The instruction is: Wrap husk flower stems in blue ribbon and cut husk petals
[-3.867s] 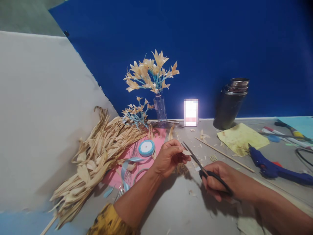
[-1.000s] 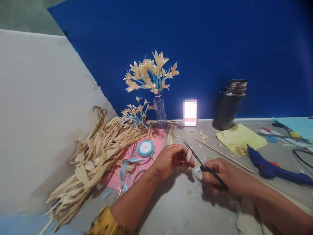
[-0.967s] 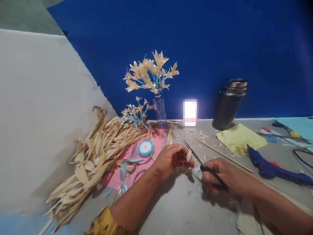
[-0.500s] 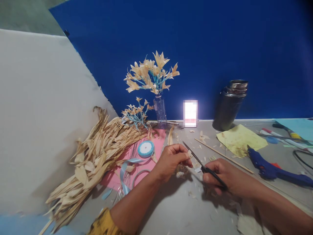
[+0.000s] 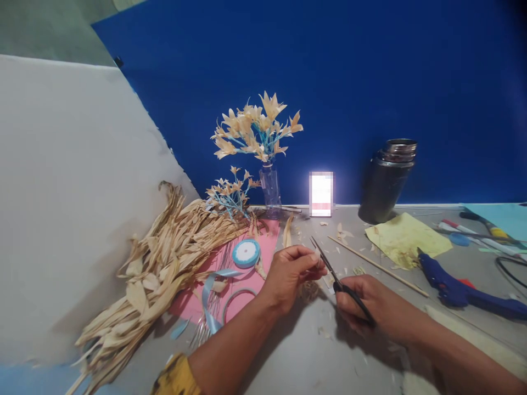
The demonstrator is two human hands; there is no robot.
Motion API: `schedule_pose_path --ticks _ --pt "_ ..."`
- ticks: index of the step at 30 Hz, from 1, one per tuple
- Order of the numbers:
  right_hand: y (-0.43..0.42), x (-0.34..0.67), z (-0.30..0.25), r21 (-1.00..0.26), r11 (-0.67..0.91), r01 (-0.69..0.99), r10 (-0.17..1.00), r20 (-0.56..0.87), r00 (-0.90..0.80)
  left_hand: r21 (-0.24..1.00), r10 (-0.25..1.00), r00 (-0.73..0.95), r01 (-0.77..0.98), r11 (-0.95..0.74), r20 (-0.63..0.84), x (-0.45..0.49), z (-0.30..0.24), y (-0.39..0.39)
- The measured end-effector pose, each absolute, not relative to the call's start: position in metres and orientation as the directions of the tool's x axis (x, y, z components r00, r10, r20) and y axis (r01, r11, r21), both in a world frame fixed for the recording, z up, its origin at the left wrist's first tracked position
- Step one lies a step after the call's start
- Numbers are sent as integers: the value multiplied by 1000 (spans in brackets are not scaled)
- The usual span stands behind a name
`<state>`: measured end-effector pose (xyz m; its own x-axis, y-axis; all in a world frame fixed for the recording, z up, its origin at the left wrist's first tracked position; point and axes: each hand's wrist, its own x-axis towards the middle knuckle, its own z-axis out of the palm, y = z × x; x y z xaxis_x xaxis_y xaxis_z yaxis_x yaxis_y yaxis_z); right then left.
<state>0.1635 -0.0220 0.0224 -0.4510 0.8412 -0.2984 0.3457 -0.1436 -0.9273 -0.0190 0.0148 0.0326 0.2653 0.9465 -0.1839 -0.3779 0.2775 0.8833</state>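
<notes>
My right hand (image 5: 360, 304) is closed around the black handles of a pair of scissors (image 5: 327, 260), whose blades point up and to the left. Between the fingertips of my left hand (image 5: 290, 274) is a small pale piece of dried husk (image 5: 317, 254), mostly covered by the fingers. The scissor blades lie right beside that piece; whether they touch it I cannot tell. Small husk scraps are scattered on the table under and around both hands. A thin wooden stick (image 5: 379, 267) lies just beyond my right hand.
Dried corn husks (image 5: 164, 258) are heaped at left, beside a blue ribbon spool (image 5: 246, 253) on pink paper (image 5: 242, 302). Behind stand husk flowers (image 5: 253, 123) in a clear bottle (image 5: 269, 192), a bright screen (image 5: 321, 193) and a dark flask (image 5: 387, 181). A blue glue gun (image 5: 457, 288) rests on the right.
My right hand and the scissors have shifted slightly left, bringing the blades nearer to my left fingertips. The whole view has moved down a little in the frame.
</notes>
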Motion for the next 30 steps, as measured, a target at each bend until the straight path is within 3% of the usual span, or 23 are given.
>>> schedule_pose_path --ticks 17,30 --pt "-22 163 18 -912 -240 334 832 -370 -414 869 948 245 -402 289 -202 -16 30 14" --pt "-22 162 22 -914 -217 342 840 -354 -412 879 952 252 -398 265 -173 -17 29 14"
